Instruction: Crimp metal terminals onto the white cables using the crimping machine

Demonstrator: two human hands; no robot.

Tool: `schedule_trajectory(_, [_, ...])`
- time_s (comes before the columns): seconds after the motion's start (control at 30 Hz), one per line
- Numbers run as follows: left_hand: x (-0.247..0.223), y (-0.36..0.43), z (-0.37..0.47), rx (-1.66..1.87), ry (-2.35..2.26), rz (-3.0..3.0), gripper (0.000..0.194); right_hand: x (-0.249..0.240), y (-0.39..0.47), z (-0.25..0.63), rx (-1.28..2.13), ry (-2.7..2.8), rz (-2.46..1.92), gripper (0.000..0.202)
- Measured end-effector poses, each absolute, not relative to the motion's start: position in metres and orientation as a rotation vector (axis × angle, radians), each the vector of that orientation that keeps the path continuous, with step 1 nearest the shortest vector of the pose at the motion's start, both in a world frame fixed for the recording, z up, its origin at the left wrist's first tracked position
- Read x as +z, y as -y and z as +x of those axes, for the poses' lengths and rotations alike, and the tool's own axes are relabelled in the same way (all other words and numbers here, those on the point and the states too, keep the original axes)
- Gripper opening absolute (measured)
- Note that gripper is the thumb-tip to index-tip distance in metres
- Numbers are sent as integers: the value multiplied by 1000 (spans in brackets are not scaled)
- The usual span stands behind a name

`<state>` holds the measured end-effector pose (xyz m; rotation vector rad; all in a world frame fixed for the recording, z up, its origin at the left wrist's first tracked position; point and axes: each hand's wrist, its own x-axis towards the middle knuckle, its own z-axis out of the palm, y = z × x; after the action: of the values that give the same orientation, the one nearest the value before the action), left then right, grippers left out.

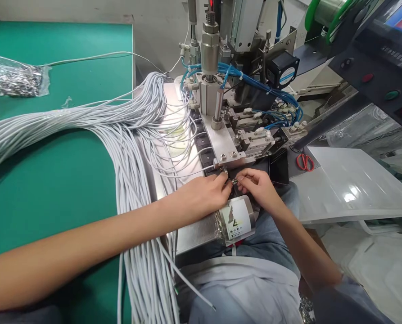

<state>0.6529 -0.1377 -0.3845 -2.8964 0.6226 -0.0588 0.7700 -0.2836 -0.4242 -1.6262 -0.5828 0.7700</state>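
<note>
Together at the machine (208, 96) — right hand (259, 188) tight on a metal piece (234, 182), apparently; left hand (208, 193), grip unclear.

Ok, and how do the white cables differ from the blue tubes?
Colour: the cables are greyish white, while the tubes are bright blue.
Bulk: the cables form a thick mass; the tubes make a much smaller bunch.
Place: the cables mostly sprawl over the green table, partly under the left forearm; the tubes curve across the machine.
Both are long, thin and bent in curves.
</note>
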Motion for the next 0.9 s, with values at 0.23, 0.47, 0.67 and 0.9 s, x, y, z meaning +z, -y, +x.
schedule_trajectory(0.23, [-381,136,655,-111,-733,-2875,24,-427,280,768,955,408,-1548,25])
schedule_trajectory(0.47, [-373,139,651,-73,-540,-2952,12,-439,278,763,906,555,-1536,31])
schedule_trajectory(0.67, [-357,147,638,90,-191,-2894,17,-426,291,756,436,674,-1806,24])
schedule_trajectory(0.9, [-363,142,643,128,175,-2918,21,-405,324,667,181,873,-1932,14])
